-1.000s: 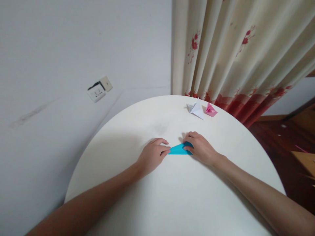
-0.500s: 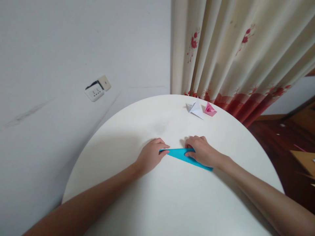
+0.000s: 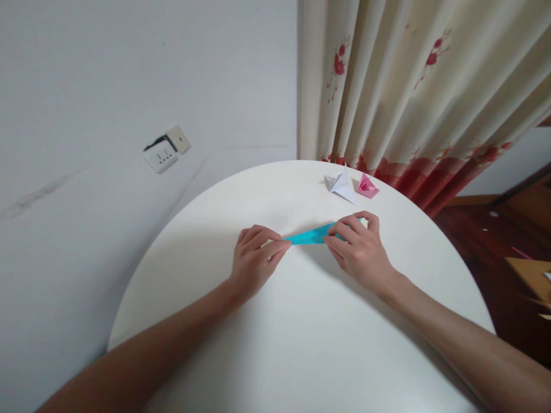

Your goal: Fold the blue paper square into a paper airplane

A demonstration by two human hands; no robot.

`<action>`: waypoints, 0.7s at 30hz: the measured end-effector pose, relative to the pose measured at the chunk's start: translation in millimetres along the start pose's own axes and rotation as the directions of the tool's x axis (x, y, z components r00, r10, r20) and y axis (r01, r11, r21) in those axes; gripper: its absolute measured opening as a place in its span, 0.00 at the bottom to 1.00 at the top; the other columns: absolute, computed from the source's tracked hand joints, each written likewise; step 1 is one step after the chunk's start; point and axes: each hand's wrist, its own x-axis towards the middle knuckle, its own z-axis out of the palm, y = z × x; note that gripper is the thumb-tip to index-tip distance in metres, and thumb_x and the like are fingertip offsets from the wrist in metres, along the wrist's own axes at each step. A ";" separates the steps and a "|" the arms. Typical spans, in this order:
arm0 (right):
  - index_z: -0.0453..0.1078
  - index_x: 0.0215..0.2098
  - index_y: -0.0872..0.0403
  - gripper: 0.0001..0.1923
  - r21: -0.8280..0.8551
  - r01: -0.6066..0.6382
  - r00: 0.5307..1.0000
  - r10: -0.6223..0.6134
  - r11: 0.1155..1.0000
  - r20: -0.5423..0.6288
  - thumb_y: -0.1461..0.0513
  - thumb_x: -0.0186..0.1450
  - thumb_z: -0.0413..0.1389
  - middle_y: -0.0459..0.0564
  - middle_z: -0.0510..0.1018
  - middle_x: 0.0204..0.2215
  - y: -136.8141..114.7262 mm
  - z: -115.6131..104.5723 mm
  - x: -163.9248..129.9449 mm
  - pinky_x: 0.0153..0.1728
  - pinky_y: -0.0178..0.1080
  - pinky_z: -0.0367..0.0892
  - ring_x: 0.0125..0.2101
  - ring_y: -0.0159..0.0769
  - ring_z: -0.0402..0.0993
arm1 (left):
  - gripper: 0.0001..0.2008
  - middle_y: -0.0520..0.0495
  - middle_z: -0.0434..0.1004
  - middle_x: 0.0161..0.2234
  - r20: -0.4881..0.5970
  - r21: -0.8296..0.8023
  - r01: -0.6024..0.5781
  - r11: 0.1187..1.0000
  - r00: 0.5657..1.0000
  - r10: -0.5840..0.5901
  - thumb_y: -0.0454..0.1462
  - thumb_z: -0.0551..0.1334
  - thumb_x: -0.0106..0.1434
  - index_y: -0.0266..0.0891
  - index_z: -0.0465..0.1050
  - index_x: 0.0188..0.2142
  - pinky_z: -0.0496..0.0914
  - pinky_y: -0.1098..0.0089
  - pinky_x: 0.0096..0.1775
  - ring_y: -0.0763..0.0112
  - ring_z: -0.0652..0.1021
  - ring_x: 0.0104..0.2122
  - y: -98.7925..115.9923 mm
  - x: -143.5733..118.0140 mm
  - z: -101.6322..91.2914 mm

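Since half a second ago the folded turquoise paper has swung round: it then lay slanting down toward the person under the right hand, and it now runs as a narrow strip slanting up and away to the right, farther out on the round white table. Both hands have shifted out with it. The left hand pinches the strip's near, pointed end between thumb and curled fingertips, closed on the paper. The right hand covers the far end, its fingers bent over the top and the thumb on the near edge, also gripping the paper; only a small turquoise corner peeks out beyond its fingers. So the paper spans the gap between the two hands, its bare middle showing between them, close to the table top; whether it touches the surface cannot be told. Well beyond the right hand, near the table's far edge, sit a white origami figure and, just beside it to the right, a pink origami figure. Behind the table hangs a cream curtain with red flowers, and a wall socket is on the grey wall to the left.
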 end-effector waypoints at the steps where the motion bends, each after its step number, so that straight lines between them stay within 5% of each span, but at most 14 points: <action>1: 0.75 0.33 0.53 0.10 -0.020 0.001 1.000 0.000 1.000 0.023 0.70 0.68 0.55 0.49 0.80 0.35 -1.5 0.5 -0.2 0.52 0.50 0.50 0.41 0.40 0.69 | 0.05 0.52 0.80 0.32 0.022 0.014 -0.005 1.000 1.000 0.005 0.32 0.67 0.65 0.43 0.79 0.33 0.65 0.65 0.40 0.68 0.75 0.36 0.4 -0.1 0.4; 4: 0.75 0.32 0.53 0.10 -0.037 -0.009 0.987 0.014 0.999 0.157 0.70 0.68 0.56 0.49 0.80 0.33 -3.7 5.3 -0.9 0.52 0.50 0.50 0.40 0.41 0.69 | 0.05 0.51 0.80 0.32 0.197 0.033 0.036 0.999 0.980 -0.041 0.32 0.67 0.65 0.42 0.79 0.33 0.65 0.65 0.40 0.67 0.76 0.36 0.3 -3.5 6.0; 9: 0.75 0.34 0.53 0.12 -0.010 -0.014 0.928 0.017 1.000 0.372 0.73 0.65 0.53 0.49 0.79 0.29 -1.9 13.3 -1.5 0.53 0.48 0.50 0.38 0.41 0.72 | 0.05 0.50 0.82 0.35 0.441 -0.038 0.167 0.985 0.887 -0.134 0.33 0.65 0.68 0.41 0.80 0.36 0.68 0.65 0.43 0.66 0.77 0.37 -3.7 -11.5 18.4; 14: 0.77 0.39 0.52 0.16 0.006 -0.079 0.902 0.069 0.997 0.425 0.74 0.64 0.51 0.50 0.81 0.32 -0.6 21.8 -2.5 0.55 0.48 0.50 0.40 0.42 0.73 | 0.07 0.49 0.82 0.37 0.479 -0.110 0.259 0.959 0.860 -0.177 0.33 0.62 0.69 0.41 0.81 0.39 0.70 0.65 0.45 0.65 0.78 0.39 -7.5 -14.1 21.4; 21: 0.79 0.43 0.48 0.14 0.077 -0.265 0.907 0.221 0.961 0.359 0.66 0.72 0.52 0.50 0.78 0.35 2.1 43.3 -6.1 0.47 0.45 0.56 0.39 0.42 0.70 | 0.11 0.48 0.81 0.38 0.497 -0.103 0.249 0.963 0.851 -0.167 0.32 0.61 0.70 0.43 0.81 0.46 0.70 0.64 0.44 0.64 0.77 0.40 -8.5 -13.9 21.9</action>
